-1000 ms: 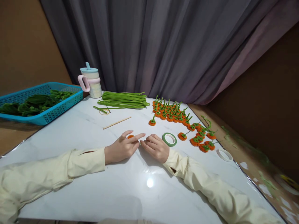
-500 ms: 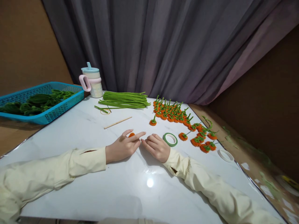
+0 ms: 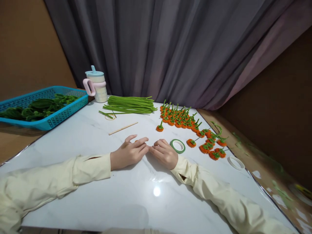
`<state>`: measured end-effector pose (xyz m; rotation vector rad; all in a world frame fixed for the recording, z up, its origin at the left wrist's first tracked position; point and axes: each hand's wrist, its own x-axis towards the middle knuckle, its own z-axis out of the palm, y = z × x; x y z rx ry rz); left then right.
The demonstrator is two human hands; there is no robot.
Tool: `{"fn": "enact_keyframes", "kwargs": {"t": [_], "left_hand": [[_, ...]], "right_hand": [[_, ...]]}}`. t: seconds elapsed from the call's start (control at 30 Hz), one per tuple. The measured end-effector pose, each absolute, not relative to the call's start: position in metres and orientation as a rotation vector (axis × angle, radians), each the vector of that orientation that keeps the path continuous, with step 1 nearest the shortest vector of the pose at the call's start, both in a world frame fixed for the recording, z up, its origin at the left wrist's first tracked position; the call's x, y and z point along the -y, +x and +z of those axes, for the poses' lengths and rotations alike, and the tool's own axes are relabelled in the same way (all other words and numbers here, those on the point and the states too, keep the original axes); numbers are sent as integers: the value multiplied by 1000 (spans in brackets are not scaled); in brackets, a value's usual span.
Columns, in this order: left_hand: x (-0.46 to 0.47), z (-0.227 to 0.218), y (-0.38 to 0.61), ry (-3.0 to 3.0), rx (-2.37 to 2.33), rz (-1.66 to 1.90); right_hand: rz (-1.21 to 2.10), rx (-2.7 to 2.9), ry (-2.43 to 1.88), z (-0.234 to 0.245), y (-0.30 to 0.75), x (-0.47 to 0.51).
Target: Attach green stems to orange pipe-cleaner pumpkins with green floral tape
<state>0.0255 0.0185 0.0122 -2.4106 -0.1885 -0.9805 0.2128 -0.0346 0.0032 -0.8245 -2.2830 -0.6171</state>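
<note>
My left hand (image 3: 130,152) is closed on a small orange fuzzy flower (image 3: 136,141); only a sliver of it shows between the fingers. Close by, my right hand (image 3: 164,154) has its fingers bent and pinched together, its tips meeting those of my left hand. Whatever lies in that pinch is hidden. A roll of green tape (image 3: 172,145) lies flat just right of my right hand. Beyond my hands, a single orange flower with a green stem (image 3: 160,127) stands stem up. A thin wooden stick (image 3: 123,128) rests above my left hand.
Several orange flowers (image 3: 180,122) crowd the table's right back. A bundle of green pipe cleaners (image 3: 131,105) lies at the back, beside a lidded cup (image 3: 99,91). At left is a blue basket (image 3: 65,112) with green leaves. A white ring (image 3: 236,167) sits near the right edge.
The raised fingers of my left hand have drawn in a little, and less of the orange flower shows. My right hand stays almost in place.
</note>
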Motion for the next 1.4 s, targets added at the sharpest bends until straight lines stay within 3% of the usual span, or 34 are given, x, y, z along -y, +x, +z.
{"fn": "enact_keyframes", "kwargs": {"t": [0.53,1.03,1.4], "left_hand": [[-20,10,25,-2416,68,-979],[-22,9,26,-2432,207,-980],[-22,9,26,-2454,190,-965]], "right_hand": [[-749,2309,-774,4,212,36],[-528,2182,-918,2,214,35],[-555,2215,-942,6,213,36]]}}
